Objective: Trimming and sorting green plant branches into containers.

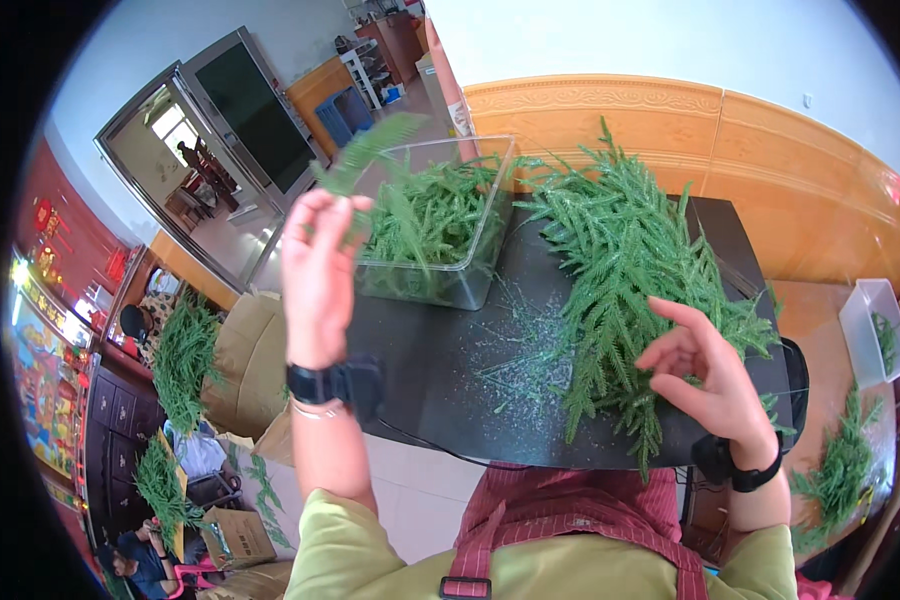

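Table [415, 372]: dark top, rounded corners. Clear plastic box [467, 290] sits toward far left corner, loaded with green sprigs [425, 215]. Big heap of green branches [620, 265] covers most of right half, from far edge down to near edge, few tips poking past near edge. Fine green and whitish crumbs [520, 365] scattered mid-table, between box and heap, thickest against heap's left side.

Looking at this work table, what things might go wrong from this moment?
The sprig in the left hand appears close to the bin; it might catch on the rim. The pile reaches the near edge of the table, so pieces could slip off. Loose crumbs between pile and bin might get brushed onto the floor.
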Motion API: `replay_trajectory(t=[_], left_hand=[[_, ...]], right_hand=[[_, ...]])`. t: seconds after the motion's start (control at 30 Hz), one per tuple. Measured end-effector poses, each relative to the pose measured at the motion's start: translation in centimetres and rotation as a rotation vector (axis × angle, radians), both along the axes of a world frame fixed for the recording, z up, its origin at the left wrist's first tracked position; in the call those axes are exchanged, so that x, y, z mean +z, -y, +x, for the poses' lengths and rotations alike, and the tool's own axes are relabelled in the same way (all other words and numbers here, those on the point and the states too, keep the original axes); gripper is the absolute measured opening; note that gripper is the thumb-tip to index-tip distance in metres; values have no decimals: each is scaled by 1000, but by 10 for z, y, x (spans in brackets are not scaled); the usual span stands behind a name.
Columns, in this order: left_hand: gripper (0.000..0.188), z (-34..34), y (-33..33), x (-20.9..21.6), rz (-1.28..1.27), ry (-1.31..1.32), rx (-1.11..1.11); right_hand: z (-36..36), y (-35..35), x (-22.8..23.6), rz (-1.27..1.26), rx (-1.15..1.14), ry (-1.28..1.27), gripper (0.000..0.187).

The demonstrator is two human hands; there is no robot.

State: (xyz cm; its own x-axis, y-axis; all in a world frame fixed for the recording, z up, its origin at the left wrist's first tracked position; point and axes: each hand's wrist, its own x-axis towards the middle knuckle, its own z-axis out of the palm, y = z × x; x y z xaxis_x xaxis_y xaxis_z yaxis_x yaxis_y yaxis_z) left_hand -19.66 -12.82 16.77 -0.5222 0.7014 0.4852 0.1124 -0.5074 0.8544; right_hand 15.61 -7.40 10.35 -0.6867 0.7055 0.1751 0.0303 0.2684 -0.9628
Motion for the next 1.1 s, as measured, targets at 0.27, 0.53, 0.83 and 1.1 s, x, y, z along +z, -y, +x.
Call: replay_trajectory(t=[0.27, 0.53, 0.83, 1.1], left_hand=[[26, -124, -29, -14, -434, 25, 387], [36, -30, -49, -33, -268, -281, 125], [33, 153, -59, -67, -435, -780, -640], [38, 186, -62, -88, -342, -1227, -412]], right_hand=[[57, 5, 3, 61, -95, 63, 64], [118, -22, -10, 236, -362, 199, 19], [100, -80, -12, 240, -311, 354, 12], [74, -99, 10, 499, 57, 715, 21]])
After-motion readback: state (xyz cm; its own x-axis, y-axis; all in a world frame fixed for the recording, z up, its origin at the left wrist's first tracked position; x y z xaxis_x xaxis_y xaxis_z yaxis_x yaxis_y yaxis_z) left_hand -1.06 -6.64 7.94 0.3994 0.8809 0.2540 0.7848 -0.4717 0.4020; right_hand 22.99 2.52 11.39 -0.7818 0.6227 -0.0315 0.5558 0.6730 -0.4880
